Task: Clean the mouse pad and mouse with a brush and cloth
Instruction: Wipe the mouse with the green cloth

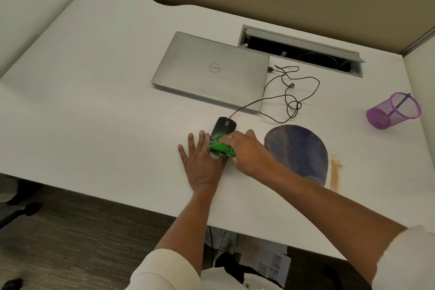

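Green cloth [222,147], bunched in the gripping right hand [244,152], presses on the near half of a black wired mouse [222,128] lying on the white desk [94,101]. Left hand [202,160] lies flat with fingers spread, touching the mouse's left side. Just right of the hands sits a round, worn blue mouse pad [299,150], partly covered by the right forearm, with an orange stain [335,172] beside it. Behind the mouse, its tangled cable [292,94] runs to a closed silver laptop [211,70]. Farther back is an open cable tray [301,50]; a purple mesh pen cup [394,110] lies tipped at far right.
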`<state>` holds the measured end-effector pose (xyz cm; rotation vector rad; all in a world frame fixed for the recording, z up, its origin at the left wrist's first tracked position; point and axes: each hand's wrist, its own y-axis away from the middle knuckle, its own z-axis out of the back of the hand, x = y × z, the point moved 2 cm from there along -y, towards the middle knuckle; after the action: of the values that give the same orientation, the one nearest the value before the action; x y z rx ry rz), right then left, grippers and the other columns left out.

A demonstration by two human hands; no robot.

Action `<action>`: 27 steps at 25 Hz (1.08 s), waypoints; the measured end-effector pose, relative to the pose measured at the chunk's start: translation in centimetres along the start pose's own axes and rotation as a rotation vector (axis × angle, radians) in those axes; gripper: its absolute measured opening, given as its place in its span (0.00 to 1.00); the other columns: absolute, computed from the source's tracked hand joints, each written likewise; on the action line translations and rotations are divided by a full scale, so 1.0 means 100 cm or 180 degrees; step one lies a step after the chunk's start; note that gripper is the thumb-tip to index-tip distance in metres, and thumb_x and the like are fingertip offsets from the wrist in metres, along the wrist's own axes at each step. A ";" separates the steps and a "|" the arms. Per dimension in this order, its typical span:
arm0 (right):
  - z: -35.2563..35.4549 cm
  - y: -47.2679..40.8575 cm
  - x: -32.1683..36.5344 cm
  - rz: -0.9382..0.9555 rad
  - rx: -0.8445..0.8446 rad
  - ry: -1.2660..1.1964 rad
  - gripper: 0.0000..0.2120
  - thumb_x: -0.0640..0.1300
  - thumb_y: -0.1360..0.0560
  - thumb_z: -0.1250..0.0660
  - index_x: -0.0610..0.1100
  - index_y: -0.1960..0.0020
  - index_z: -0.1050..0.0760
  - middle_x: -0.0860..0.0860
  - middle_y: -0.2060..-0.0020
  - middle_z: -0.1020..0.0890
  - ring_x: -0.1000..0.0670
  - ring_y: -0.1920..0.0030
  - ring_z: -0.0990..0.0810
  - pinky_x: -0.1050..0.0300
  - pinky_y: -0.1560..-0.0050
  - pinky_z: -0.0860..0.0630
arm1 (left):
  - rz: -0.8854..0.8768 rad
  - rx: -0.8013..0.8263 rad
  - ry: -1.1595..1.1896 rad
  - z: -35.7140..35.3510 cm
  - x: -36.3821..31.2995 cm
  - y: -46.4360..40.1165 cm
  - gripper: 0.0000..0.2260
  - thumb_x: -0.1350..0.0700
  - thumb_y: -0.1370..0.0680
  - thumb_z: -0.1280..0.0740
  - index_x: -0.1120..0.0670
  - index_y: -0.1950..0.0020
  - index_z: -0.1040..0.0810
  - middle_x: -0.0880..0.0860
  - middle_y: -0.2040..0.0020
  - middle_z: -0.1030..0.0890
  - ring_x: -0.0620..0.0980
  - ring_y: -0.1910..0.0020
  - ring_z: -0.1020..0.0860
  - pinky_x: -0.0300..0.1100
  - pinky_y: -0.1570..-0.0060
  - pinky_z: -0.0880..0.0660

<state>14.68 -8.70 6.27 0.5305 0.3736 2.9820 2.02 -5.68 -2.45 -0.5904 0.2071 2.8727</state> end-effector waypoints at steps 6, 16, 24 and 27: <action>0.016 -0.021 -0.001 -0.0279 -0.0538 -0.0084 0.30 0.36 0.26 0.34 0.53 0.27 0.32 0.51 0.34 0.27 0.42 0.39 0.33 0.44 0.41 0.26 | 0.0035 -0.0093 0.0105 0.003 -0.002 0.001 0.38 0.29 0.22 0.46 0.49 0.19 0.38 0.45 0.18 0.39 0.49 0.17 0.52 0.55 0.21 0.64; -0.010 0.011 0.005 0.0325 -0.0158 0.0232 0.27 0.37 0.25 0.32 0.54 0.28 0.29 0.52 0.31 0.27 0.43 0.38 0.33 0.48 0.42 0.28 | -0.0022 0.0041 -0.0079 0.000 0.000 0.002 0.32 0.41 0.19 0.37 0.49 0.18 0.40 0.46 0.18 0.42 0.51 0.17 0.54 0.57 0.21 0.63; 0.034 0.010 -0.067 -0.0808 -0.0956 -0.0386 0.27 0.37 0.28 0.31 0.51 0.32 0.31 0.49 0.40 0.23 0.43 0.43 0.28 0.51 0.44 0.28 | -0.0061 -0.0205 0.0039 0.005 -0.002 0.006 0.45 0.26 0.26 0.45 0.53 0.17 0.46 0.52 0.17 0.41 0.54 0.18 0.46 0.56 0.20 0.56; 0.046 -0.015 -0.081 -0.0903 -0.0674 -0.0167 0.23 0.38 0.26 0.33 0.50 0.33 0.30 0.47 0.43 0.24 0.41 0.42 0.28 0.49 0.47 0.27 | -0.0253 -0.0382 -0.0074 0.014 -0.022 -0.006 0.44 0.30 0.27 0.36 0.53 0.19 0.41 0.53 0.25 0.29 0.55 0.26 0.32 0.55 0.23 0.43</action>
<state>23.91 -7.29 7.46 0.4865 0.1143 2.6858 3.66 -5.23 -0.36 -0.5723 0.0075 2.8279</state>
